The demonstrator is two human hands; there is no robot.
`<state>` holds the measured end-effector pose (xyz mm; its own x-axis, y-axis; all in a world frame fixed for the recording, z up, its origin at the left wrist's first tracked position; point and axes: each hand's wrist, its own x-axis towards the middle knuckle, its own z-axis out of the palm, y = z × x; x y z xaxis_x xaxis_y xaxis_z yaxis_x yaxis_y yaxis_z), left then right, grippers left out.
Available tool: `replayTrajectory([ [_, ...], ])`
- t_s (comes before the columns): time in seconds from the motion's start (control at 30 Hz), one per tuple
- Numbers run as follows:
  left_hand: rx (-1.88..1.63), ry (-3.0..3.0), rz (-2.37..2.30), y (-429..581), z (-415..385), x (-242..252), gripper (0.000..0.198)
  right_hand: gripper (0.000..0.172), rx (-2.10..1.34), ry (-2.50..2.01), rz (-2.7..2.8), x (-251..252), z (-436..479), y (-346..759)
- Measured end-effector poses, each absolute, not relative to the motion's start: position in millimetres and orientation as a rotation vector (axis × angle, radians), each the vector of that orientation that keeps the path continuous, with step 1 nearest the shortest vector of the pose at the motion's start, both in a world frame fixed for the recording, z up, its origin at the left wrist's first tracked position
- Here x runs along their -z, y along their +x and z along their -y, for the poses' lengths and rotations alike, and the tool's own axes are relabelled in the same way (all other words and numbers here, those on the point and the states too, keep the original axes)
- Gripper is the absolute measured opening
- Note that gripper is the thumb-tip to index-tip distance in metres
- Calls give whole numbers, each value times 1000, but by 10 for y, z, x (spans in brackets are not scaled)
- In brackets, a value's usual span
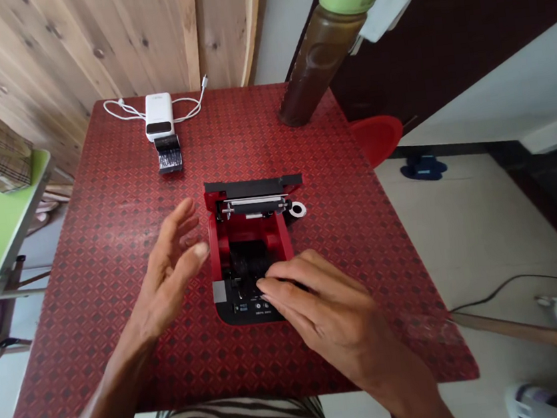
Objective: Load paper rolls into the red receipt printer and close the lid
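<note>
A small red and black printer (216, 256) sits on the table with its lid (253, 186) raised at the back and a roller across the lid's inside. Its hollow inside is dark, and what lies in there is hard to make out. My right hand (331, 297) reaches over its front right corner, thumb and fingertips pinched together above the black front part. Whatever those fingertips hold, if anything, is hidden. Left of the printer, my left hand (173, 275) hovers empty with fingers apart, its thumb near the printer's side wall. A white-rimmed roll (297, 209) lies beside the printer's right rear.
A white power bank (159, 112) with a cable and a crumpled black strip (169, 156) lie at the back left of the red patterned table (114, 268). A tall brown bottle (314, 57) with a green lid stands at the back right. A red stool (378, 137) is beyond the right edge.
</note>
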<state>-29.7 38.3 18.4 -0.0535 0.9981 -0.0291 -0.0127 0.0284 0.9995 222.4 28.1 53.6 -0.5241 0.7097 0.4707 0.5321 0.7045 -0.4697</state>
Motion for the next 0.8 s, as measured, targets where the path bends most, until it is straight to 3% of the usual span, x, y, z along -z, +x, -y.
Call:
replayTrajectory([
  [0.23,-1392,1297,-1190,-111,-720,-413,47,23,-158,-953,2266,-446,-135,2235],
  [0.5,-1324,1249,-1335,-13,-432,-446,16,25,37,-953,2280,-402,-21,2257],
  [0.53,-1317,1188,-1305,8,-373,-411,21,24,68,-974,2277,-397,-8,2258],
  [0.67,-1210,884,-1242,81,-170,-245,70,20,105,-1064,2226,-355,-7,2241],
  [0.8,-1145,746,-1222,116,-85,-175,72,20,-17,-1024,2214,-315,-60,2223],
])
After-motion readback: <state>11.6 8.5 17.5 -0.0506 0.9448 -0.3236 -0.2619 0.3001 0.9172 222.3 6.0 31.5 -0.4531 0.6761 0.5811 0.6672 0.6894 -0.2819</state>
